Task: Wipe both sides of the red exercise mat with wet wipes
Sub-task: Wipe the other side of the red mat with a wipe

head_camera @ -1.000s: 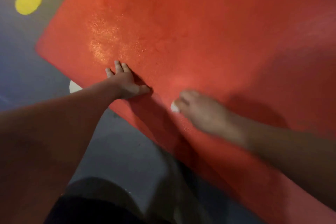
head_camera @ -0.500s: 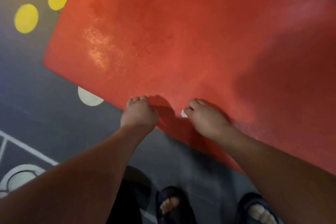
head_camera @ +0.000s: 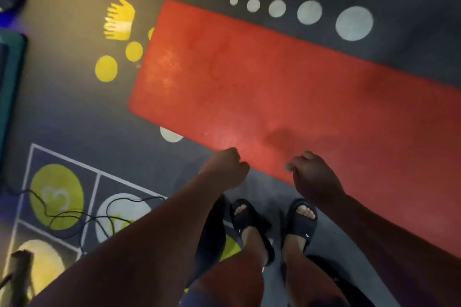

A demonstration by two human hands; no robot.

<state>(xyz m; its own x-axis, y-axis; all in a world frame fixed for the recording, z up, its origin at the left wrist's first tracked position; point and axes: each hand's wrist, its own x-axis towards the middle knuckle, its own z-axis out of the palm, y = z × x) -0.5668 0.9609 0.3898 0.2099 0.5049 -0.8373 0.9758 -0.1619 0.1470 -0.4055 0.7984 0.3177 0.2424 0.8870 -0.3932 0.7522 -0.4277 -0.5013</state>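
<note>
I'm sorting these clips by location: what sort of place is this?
Probably a gym or children's activity room: a red exercise mat lies flat on a dark floor painted with coloured dots, a yellow handprint and numbered hopscotch squares.

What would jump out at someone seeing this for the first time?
The red exercise mat, lying flat across the dark floor from upper middle to lower right. Next, the white and yellow floor dots beyond it, and the left hand and right hand, fingers curled, at its near edge.
</note>
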